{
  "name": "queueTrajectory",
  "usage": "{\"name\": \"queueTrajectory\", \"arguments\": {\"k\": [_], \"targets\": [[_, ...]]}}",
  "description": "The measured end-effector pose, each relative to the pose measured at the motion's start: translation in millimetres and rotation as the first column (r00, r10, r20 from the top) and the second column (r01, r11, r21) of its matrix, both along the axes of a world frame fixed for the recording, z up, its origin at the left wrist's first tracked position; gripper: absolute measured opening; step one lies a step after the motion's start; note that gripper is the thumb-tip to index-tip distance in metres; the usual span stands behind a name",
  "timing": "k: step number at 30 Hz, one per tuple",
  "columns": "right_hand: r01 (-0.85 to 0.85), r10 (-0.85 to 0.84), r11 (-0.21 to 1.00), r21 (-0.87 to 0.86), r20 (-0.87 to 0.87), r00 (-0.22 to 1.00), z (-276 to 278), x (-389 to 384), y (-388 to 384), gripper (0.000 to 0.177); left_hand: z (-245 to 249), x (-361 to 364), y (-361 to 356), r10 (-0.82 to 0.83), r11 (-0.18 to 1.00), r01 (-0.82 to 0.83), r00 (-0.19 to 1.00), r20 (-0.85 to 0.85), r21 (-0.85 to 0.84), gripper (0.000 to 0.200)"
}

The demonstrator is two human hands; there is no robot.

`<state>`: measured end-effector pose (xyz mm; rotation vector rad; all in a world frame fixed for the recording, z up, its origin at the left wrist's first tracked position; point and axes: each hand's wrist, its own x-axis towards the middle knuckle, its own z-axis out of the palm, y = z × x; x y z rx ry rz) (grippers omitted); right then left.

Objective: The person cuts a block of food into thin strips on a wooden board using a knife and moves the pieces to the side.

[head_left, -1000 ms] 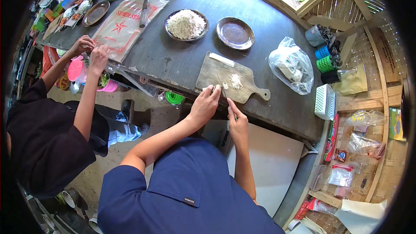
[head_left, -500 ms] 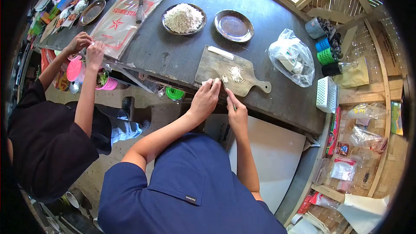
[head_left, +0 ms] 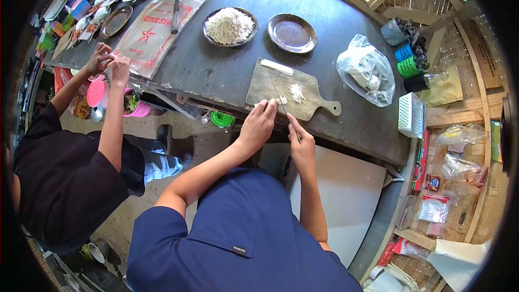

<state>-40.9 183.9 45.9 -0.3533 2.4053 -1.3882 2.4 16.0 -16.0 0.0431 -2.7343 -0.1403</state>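
My right hand (head_left: 303, 143) is closed around the handle of a knife (head_left: 278, 93), its thin blade pointing away over a wooden cutting board (head_left: 259, 82). Beside the blade, my left hand (head_left: 258, 125) rests at the board's near edge with fingers bent together. A pale bit shows at its fingertips, but the fingers hide most of what they hold. Thin whitish strips (head_left: 296, 93) lie in a small pile right of the blade. Along the board's far edge lies a longer white stick (head_left: 277, 67).
Behind the board stand a dish heaped with whitish shreds (head_left: 230, 26) and a dark round plate (head_left: 292, 33). A clear plastic bag (head_left: 367, 73) sits to the right, near a white basket (head_left: 411, 116). At left, a co-worker's hands (head_left: 108, 65) are over a plastic packet (head_left: 148, 35) with another knife (head_left: 175, 16).
The knife has shifted slightly and more of its blade shows above the board. My left hand keeps nearly the same place. The whole view has moved a little.
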Motion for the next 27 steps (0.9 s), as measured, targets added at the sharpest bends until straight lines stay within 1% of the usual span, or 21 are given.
{"name": "queueTrajectory", "arguments": {"k": [4,8,10,14,17,18,20,22,24,26,27], "targets": [[0.009,-0.008,0.998,0.059,-0.018,1.000,-10,5,4,0.035,0,0,2,0.000,1.000,0.000,1.000,-0.004,-0.002,0.061],[0.008,-0.009,0.999,0.032,0.022,1.000,-4,-2,-7,0.035,1,2,4,0.004,1.000,-0.004,1.000,0.001,0.015,0.062],[0.016,-0.016,0.997,0.078,-0.007,1.000,9,3,-7,0.035,1,0,0,0.003,1.000,-0.003,1.000,-0.017,0.014,0.062],[0.014,-0.012,0.993,0.117,-0.015,1.000,-1,8,2,0.035,-2,0,0,-0.009,1.000,0.010,1.000,-0.007,0.023,0.062],[0.015,-0.014,1.000,0.014,-0.021,1.000,-12,2,-1,0.035,-6,0,3,-0.004,0.999,0.004,1.000,0.006,0.041,0.065],[0.018,-0.018,1.000,0.010,-0.023,1.000,-5,4,-1,0.035,-2,1,3,-0.009,0.999,0.009,1.000,0.005,0.050,0.064],[0.043,-0.043,0.995,0.093,-0.007,0.999,12,7,-1,0.035,2,2,0,-0.012,0.999,0.012,1.000,-0.002,0.051,0.064],[0.031,-0.032,0.995,0.092,0.014,0.999,7,11,5,0.034,0,2,0,-0.014,0.999,0.013,1.000,0.017,0.042,0.064],[0.020,-0.023,0.995,0.094,0.033,0.999,-4,6,5,0.034,-3,1,2,-0.011,0.998,0.010,1.000,0.007,0.067,0.066],[0.014,-0.014,1.000,-0.011,-0.016,1.000,-18,2,2,0.034,-2,2,2,-0.009,0.996,0.008,1.000,0.017,0.085,0.066],[0.010,-0.010,1.000,-0.010,-0.019,1.000,-15,0,-1,0.035,-3,2,3,-0.012,0.997,0.011,1.000,0.014,0.082,0.066]]}}
